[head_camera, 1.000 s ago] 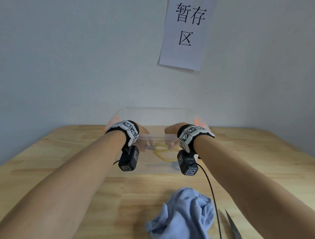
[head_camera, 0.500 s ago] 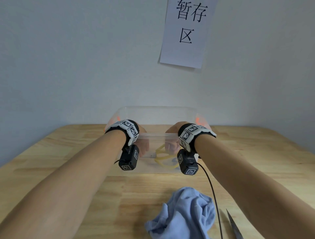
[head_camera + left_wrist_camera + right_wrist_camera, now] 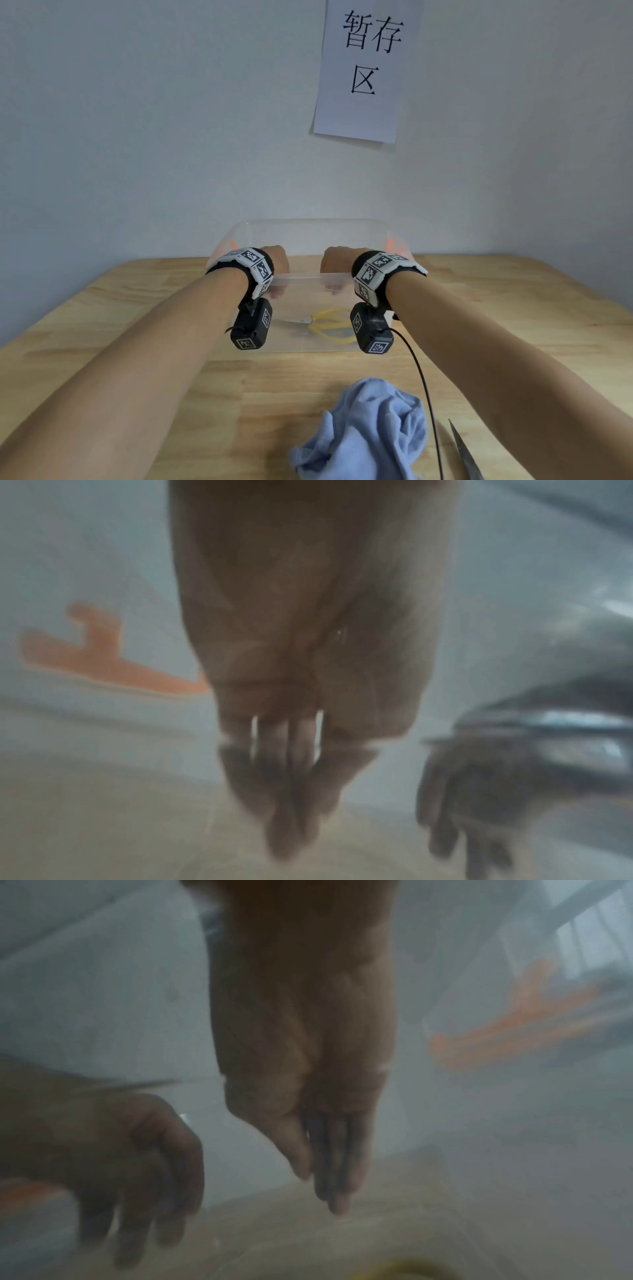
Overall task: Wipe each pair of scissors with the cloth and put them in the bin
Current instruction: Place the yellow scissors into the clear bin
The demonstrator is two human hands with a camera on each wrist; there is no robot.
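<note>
A clear plastic bin stands at the back of the wooden table. Yellow-handled scissors lie flat on its floor, blades pointing left; a bit of the yellow handle shows in the right wrist view. My left hand and right hand reach over the near rim, and their straight fingers hang down inside the bin above the scissors, holding nothing. Both wrist views are blurred; they show the left hand and the right hand empty. A crumpled light-blue cloth lies on the table in front.
The blade of another pair of scissors pokes in at the bottom right, beside the cloth. A black cable runs from my right wrist over the table. The bin has orange latches at its ends. A paper sign hangs on the wall.
The yellow scissors, which were up between my fingers inside the bin, have gone down onto its floor. Both hands have let go and stay over the rim.
</note>
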